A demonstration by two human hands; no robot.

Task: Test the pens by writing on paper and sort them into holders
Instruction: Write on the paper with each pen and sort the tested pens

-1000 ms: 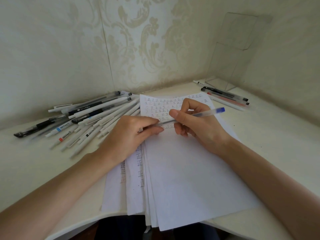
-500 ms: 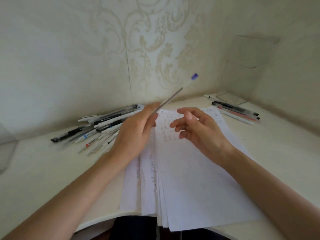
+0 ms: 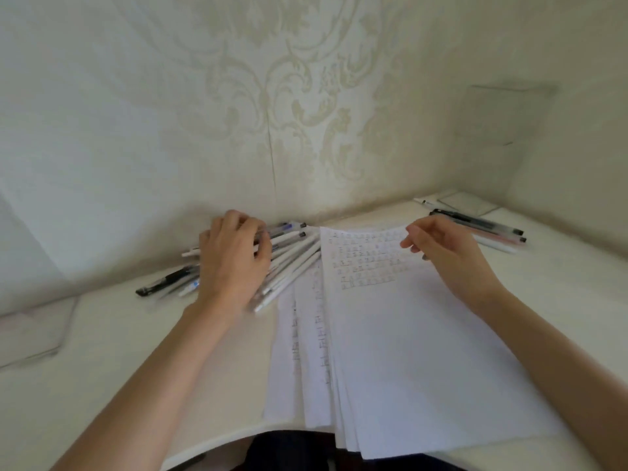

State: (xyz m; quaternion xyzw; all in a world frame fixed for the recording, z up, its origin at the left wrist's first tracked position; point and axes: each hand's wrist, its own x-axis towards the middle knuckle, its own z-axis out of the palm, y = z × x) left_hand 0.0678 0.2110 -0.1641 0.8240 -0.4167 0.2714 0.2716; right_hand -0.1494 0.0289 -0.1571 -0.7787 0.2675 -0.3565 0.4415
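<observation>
On the white bench (image 3: 102,385) in front of you, a fanned stack of paper (image 3: 424,351) takes up the middle and reaches the near edge. Its top sheet carries rows of small written marks at the far end. A clear holder (image 3: 503,117) stands in the far right corner against the wall, and a second clear holder (image 3: 30,334) sits at the left edge of the bench. Left of the paper lies a pile of pens (image 3: 295,263), mostly white barrels with a black one at its left end, its right side touching the sheets. A smaller group of pens (image 3: 486,229) lies far right, just in front of the corner holder.

Your left hand (image 3: 232,260) rests palm down on the pile with its fingers bent over the barrels. The frame is blurred there, so I cannot tell whether it grips a pen or only touches them. Your right hand (image 3: 445,246) hovers above the far right corner of the paper, fingers loosely curled and holding nothing. A blue-capped pen (image 3: 285,228) lies at the far edge of the pile, just beyond your left fingertips.
</observation>
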